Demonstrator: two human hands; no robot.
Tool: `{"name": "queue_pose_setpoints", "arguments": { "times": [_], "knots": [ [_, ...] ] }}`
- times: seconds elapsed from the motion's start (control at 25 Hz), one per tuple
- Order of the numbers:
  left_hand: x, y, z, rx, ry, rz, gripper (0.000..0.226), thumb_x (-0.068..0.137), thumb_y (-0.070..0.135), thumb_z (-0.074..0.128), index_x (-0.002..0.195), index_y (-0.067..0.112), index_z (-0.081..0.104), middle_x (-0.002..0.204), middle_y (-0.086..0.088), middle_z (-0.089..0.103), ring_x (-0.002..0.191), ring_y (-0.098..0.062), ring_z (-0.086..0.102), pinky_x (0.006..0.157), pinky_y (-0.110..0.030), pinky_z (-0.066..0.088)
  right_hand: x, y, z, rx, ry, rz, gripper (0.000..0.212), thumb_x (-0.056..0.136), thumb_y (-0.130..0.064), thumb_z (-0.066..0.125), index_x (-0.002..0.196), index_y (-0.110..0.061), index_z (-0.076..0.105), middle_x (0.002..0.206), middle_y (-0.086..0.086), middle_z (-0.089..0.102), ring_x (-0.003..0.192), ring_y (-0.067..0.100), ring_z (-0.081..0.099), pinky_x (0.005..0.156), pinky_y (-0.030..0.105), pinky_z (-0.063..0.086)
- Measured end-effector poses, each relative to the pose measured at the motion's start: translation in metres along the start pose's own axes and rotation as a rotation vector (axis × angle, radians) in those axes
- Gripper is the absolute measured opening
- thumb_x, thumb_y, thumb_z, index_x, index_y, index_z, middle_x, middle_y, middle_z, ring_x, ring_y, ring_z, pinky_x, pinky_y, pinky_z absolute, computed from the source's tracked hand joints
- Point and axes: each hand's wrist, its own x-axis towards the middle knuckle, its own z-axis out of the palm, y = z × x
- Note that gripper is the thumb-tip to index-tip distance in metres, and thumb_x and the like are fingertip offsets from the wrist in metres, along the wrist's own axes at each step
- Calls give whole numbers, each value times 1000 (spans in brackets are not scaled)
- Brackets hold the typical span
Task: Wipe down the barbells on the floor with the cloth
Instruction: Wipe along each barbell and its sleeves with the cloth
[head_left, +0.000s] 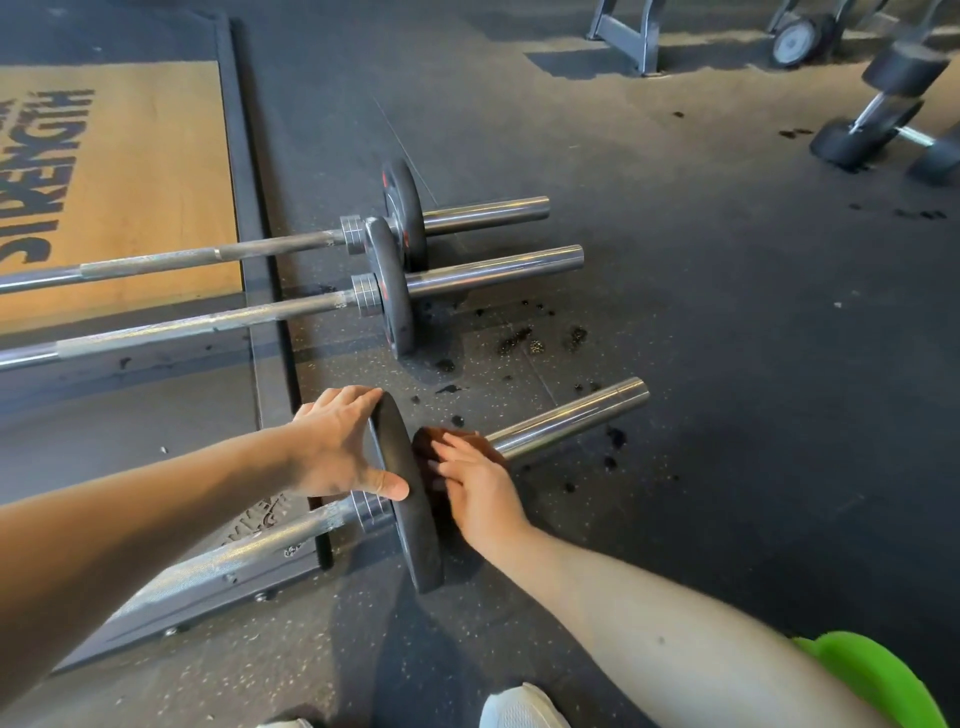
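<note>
The left hand (337, 447) holds the plate (415, 530) on the near bar (566, 421), its grip hooked over the rim, thumb on the edge. The right hand (480, 493), at 3 o'clock of it, has a flat grip and presses the brown cloth (428, 447) where bar meets plate; the cloth may wrap the bar, but the hand hides that. Two more bars (493, 267) lie on the floor (727, 364) at 12 o'clock.
</note>
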Motion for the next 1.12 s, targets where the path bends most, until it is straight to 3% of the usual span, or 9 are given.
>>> {"name": "queue_pose_setpoints", "arguments": {
  "times": [0.12,0.24,0.4,0.6,0.8,0.88,0.96,1.04,1.12],
  "knots": [
    [4,-10,-6,-138,29,1,142,52,96,61,163,27,3,168,6,8,153,-26,6,123,-55,18,17,20,-38,40,-27,14,29,96,1,63,122,-7,72,142,-2,61,138,9,48,122,32,32],
    [6,-18,-5,-217,154,38,121,59,95,58,158,32,26,161,5,24,149,-24,16,121,-54,24,29,61,-99,28,199,204,30,98,-4,62,124,-14,72,143,-8,59,138,2,44,124,33,28],
    [9,-25,-9,-294,143,-14,108,68,81,64,158,34,28,159,2,30,148,-25,15,122,-56,20,41,62,-122,12,413,438,38,99,-1,60,136,-8,64,149,-2,54,144,12,43,113,18,21],
    [3,-28,2,-359,160,48,122,51,94,57,154,34,31,151,5,29,143,-22,25,119,-49,31,25,14,-54,-120,162,168,32,100,-5,58,131,-11,67,151,-6,51,147,8,34,124,26,17],
    [-6,-21,32,-390,269,139,114,59,94,60,152,34,31,147,10,26,136,-19,34,114,-48,40,12,14,-37,-34,-58,-49,31,96,-1,64,124,-11,72,145,-6,57,140,1,41,118,14,29],
    [-13,-26,44,-429,295,203,102,72,84,63,155,38,25,148,14,25,130,-13,42,114,-38,40,14,36,-65,-37,-4,-2,32,96,-1,64,125,-14,72,143,-10,58,138,1,45,120,25,33],
    [-20,-33,57,-539,326,184,89,86,63,68,157,38,20,147,16,27,124,-2,46,108,-22,42,14,55,-96,-13,135,143,31,98,-5,64,126,-16,72,142,-13,59,136,-2,46,122,25,29],
    [-24,-42,72,-510,349,57,87,84,60,69,154,31,27,144,11,35,124,-1,46,109,-28,44,12,59,-108,23,244,263,31,99,-7,63,127,-15,71,143,-11,59,134,-4,45,115,10,26],
    [-20,-51,83,-215,268,-54,100,72,75,66,153,27,32,147,6,40,132,-13,40,115,-41,38,13,54,-99,-6,323,307,31,99,-8,62,128,-14,70,144,-8,59,137,1,46,116,15,26]
  ]
}}
